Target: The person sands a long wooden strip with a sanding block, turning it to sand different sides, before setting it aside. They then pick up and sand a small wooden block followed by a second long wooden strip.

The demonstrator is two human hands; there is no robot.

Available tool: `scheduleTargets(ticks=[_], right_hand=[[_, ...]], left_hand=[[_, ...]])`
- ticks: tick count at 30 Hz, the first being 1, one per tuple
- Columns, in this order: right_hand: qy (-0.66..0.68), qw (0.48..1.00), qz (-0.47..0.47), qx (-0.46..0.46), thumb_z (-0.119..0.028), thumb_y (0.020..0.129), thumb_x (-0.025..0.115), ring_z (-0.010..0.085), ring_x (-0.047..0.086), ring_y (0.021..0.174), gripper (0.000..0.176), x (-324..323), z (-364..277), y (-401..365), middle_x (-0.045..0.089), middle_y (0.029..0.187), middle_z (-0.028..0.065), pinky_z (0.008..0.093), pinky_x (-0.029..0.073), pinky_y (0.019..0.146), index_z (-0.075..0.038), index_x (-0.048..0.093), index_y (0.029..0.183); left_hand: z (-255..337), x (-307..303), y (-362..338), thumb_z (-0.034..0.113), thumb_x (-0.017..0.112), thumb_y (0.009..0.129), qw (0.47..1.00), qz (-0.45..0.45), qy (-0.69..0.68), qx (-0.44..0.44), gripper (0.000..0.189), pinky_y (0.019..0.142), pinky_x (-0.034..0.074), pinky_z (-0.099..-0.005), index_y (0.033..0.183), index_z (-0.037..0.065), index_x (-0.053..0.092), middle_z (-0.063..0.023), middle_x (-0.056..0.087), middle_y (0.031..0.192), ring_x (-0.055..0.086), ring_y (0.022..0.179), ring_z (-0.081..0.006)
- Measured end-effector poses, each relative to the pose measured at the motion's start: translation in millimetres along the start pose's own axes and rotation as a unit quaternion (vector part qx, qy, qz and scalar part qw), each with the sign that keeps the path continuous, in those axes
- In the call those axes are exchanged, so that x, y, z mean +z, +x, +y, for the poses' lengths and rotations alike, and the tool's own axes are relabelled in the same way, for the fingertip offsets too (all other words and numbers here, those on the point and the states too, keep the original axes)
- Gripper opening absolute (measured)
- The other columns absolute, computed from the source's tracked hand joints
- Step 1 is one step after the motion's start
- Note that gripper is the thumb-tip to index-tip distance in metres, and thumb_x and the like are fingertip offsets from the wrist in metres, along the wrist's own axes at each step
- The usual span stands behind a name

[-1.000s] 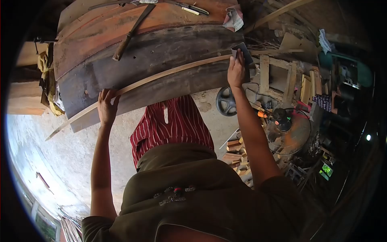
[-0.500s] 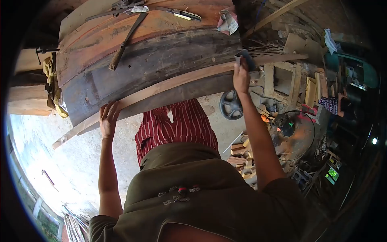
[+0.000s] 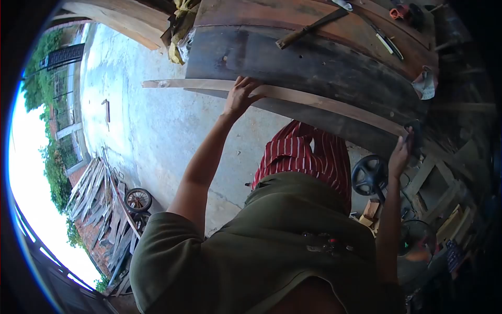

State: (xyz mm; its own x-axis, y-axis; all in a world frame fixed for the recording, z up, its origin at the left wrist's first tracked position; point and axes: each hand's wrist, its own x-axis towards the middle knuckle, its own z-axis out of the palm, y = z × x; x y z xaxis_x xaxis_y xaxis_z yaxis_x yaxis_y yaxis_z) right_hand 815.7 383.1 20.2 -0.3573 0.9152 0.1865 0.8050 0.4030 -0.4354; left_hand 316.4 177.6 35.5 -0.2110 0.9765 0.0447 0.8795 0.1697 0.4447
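The view has swung to the person's left since half a second ago, so the sunlit concrete floor (image 3: 151, 131) and a heap of planks (image 3: 99, 193) with a small wheel (image 3: 138, 199) beside it now fill the left of the picture, where before only a corner of the yard showed; the long wooden strip (image 3: 314, 99) lies as before along the front edge of the dark workbench (image 3: 314, 60), though it now slopes down to the right across the frame instead of rising; the left hand (image 3: 239, 97) keeps its place near the strip's left end, fingers curled over its upper edge and clasping it, with the free end jutting past the bench over the floor; the right hand (image 3: 401, 153) sits lower and further right in the frame than before, at the strip's far right part, closed around a dark pad (image 3: 416, 132) pressed against the wood, though that corner is dim and the finger positions are hard to make out; on the bench top a long-handled tool (image 3: 308, 29) and a crumpled rag (image 3: 424, 83) lie where they lay; a black wheel (image 3: 368, 175) stands below the right hand.
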Motion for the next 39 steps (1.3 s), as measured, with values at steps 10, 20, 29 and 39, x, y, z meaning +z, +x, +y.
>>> scheduleTargets(ticks=[10,20,29,39], right_hand=[[0.082,0.966,-0.116,-0.215,-0.012,0.096,0.056,0.0307,0.045,0.135,0.043,96,-198,-3,0.048,0.145,0.0145,0.0452,0.036,0.112,0.001,0.05,0.137],[0.027,0.985,-0.122,-0.119,-0.012,0.1,0.048,0.0319,0.043,0.136,0.042,41,-114,-5,0.047,0.146,0.015,0.0411,0.036,0.113,0.001,0.048,0.14],[0.066,0.985,-0.068,-0.148,-0.011,0.094,0.058,0.0327,0.044,0.134,0.042,96,-201,4,0.048,0.144,0.0163,0.0444,0.035,0.112,0.002,0.053,0.134],[0.017,0.998,0.02,-0.065,-0.017,0.1,0.05,0.0336,0.044,0.135,0.038,70,-109,40,0.05,0.142,0.0179,0.044,0.035,0.112,0.004,0.054,0.132]], left_hand=[[-7,2,-2,0.026,0.079,0.074,1.0,0.005,-0.016,-0.018,0.042,0.088,0.049,-0.0392,0.111,0.01,0.068,-0.0059,0.063,0.109,0.055,0.101,-0.0275],[-108,-67,-45,0.025,0.078,0.076,0.994,-0.001,0.104,-0.042,0.042,0.084,0.053,-0.0382,0.113,0.009,0.066,-0.0037,0.066,0.109,0.061,0.102,-0.0261],[-105,-79,-36,0.029,0.078,0.078,0.993,-0.023,0.105,-0.045,0.056,0.103,0.042,-0.0456,0.129,0.014,0.059,-0.0087,0.053,0.136,0.048,0.123,-0.0319],[38,31,18,0.021,0.074,0.078,0.998,-0.039,-0.038,0.041,0.064,0.104,0.039,-0.0443,0.138,0.014,0.051,-0.0103,0.051,0.132,0.048,0.119,-0.0332]])
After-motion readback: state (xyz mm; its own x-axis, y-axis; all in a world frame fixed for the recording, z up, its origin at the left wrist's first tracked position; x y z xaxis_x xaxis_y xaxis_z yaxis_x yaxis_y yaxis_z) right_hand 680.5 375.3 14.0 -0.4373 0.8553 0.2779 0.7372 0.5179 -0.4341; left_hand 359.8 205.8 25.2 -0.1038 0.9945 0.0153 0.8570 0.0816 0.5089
